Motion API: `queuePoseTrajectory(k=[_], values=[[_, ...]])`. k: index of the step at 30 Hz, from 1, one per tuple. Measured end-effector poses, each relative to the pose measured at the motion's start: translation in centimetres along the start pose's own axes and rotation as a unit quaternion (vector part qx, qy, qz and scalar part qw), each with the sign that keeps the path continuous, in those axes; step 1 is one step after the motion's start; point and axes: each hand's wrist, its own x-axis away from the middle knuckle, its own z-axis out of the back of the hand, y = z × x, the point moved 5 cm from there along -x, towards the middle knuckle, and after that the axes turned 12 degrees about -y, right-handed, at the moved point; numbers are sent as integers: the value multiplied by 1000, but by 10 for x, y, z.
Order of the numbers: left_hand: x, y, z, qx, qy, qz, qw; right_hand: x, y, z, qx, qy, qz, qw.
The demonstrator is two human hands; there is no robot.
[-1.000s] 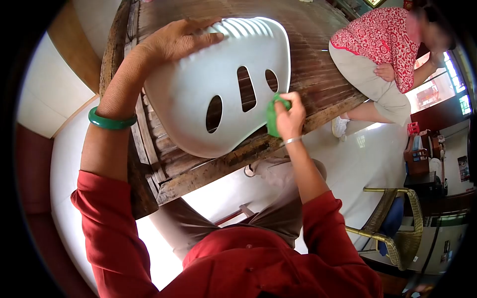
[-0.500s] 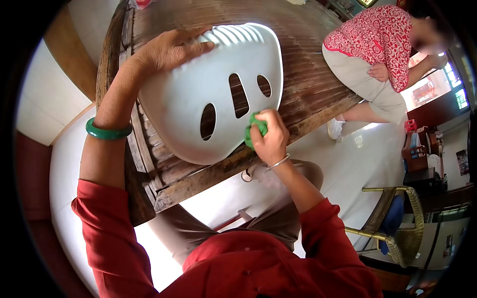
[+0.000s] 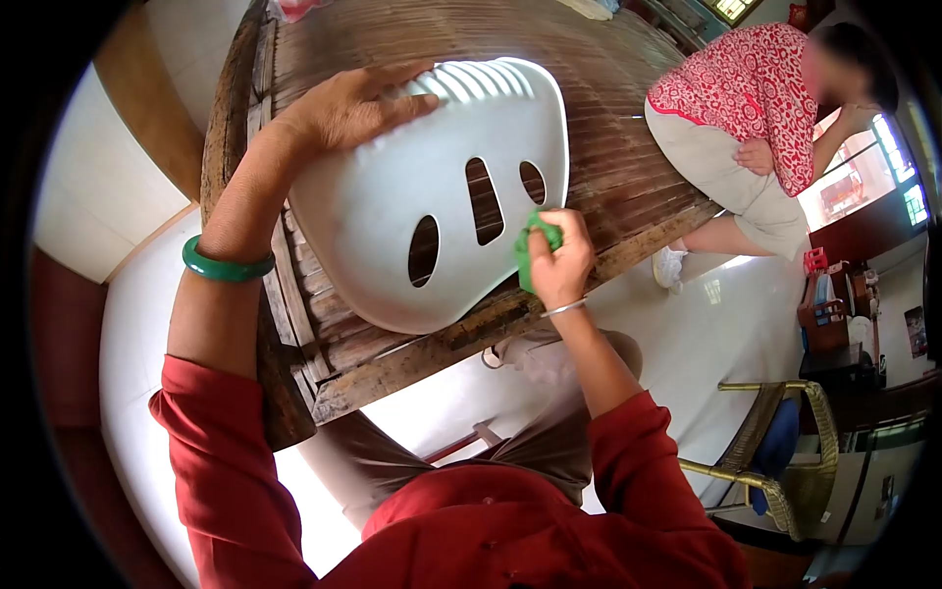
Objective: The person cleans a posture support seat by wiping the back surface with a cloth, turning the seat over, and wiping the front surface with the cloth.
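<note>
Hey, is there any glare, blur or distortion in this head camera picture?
Head view: objects stretch and tilt toward the edges, with black corners; the floor just below the table is washed out; the window at right glares; bright streaks line the ridged top of the white plastic panel; the seated person has a blurred head.

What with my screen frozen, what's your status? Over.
Left hand at far edge of white panel. Right hand gripping green cloth at panel's near edge. Panel resting on slatted table. Nothing visible blocking either hand.
</note>
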Motion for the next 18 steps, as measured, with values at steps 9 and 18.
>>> queuePoseTrajectory(k=[9,18], values=[[-3,2,-1,-19,8,7,1000,2,-7,-2,-20,-6,51,998],[-4,4,0,-30,-15,36,999,-26,-25,1,-16,-43,81,996]])
